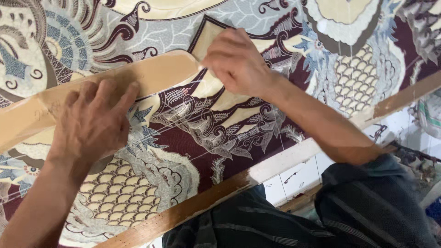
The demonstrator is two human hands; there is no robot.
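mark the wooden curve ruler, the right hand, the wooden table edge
wooden curve ruler (156, 73), head view, bare flat face near its rounded end
right hand (236, 62), head view, back of hand
wooden table edge (202, 202), head view, worn top face

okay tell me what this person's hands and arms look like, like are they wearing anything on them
Both the left hand and the right hand are bare: no gloves, rings, watch or bracelets show. Both forearms are uncovered up to the frame edge, so no sleeves are visible. Below them lies dark grey clothing with thin pale stripes.
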